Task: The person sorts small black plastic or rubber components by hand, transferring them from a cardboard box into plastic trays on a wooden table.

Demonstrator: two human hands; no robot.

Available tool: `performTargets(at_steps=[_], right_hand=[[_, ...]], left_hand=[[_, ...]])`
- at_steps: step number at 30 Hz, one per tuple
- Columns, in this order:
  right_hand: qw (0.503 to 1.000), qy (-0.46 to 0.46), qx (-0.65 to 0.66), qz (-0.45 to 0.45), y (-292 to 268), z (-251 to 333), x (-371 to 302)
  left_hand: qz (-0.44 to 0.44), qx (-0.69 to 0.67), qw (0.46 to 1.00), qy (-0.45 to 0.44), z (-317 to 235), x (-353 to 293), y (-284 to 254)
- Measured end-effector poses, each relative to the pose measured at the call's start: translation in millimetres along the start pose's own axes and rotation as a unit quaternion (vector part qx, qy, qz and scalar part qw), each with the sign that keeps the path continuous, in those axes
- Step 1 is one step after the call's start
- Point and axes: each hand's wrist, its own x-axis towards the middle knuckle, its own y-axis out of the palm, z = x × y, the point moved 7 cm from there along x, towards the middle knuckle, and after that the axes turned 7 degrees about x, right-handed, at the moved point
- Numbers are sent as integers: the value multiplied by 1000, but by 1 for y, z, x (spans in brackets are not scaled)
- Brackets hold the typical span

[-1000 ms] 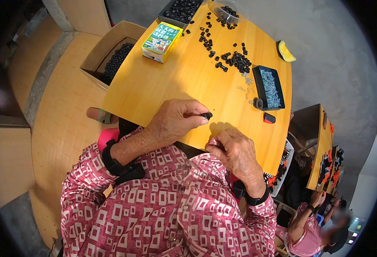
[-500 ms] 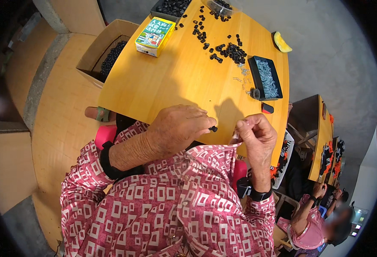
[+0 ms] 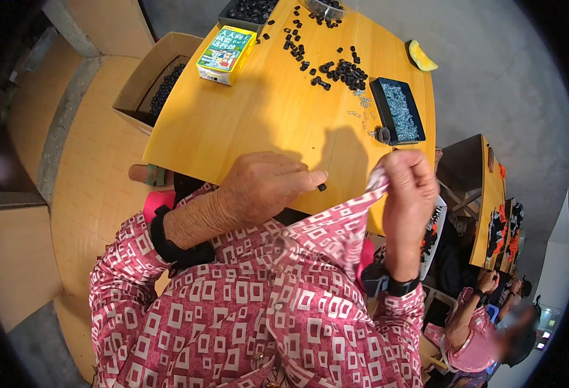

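Observation:
My left hand (image 3: 258, 184) is closed above the table's near edge. A small black plastic piece (image 3: 322, 187) pokes out from under its fingertips. My right hand (image 3: 410, 187) pinches the edge of the pink patterned shirt (image 3: 346, 213) I am wearing. The cloth is stretched up and to the right, over the near edge of the table (image 3: 232, 123). Farther back lie a heap of small black plastic pieces (image 3: 349, 74) and a few small metal springs (image 3: 355, 114). A black tray (image 3: 417, 137) full of small shiny parts is beside them.
A yellow-green box (image 3: 225, 55) stands at the back left, near a black bin (image 3: 245, 24) of round black parts. A clear tub (image 3: 326, 10) sits at the far edge, a yellow fruit-like wedge (image 3: 421, 57) at the right. A cardboard carton (image 3: 132, 84) stands left; another person (image 3: 469, 336) sits lower right.
My right hand has moved up and to the right, drawing the shirt's edge out with it. My left hand stays nearly in place with the black piece.

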Motion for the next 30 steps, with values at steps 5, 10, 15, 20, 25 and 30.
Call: performTargets(at_steps=[5,10,15,20,25,30], right_hand=[[980,-182,83,-4,16,59,7],[995,-66,32,70,30,24,0],[984,59,-38,166,28,-2,-29],[926,-110,-221,287,38,8,-34],[893,-224,-287,264,47,10,-35],[906,-228,-258,245,48,5,-33]], left_hand=[[-66,35,997,-14,14,11,-27],[-90,16,996,-21,13,0,-24],[-82,30,996,-4,6,-4,-14],[-94,55,994,18,2,-5,-14],[-101,66,992,45,-3,-5,-15],[-105,54,992,48,-6,-5,-17]])
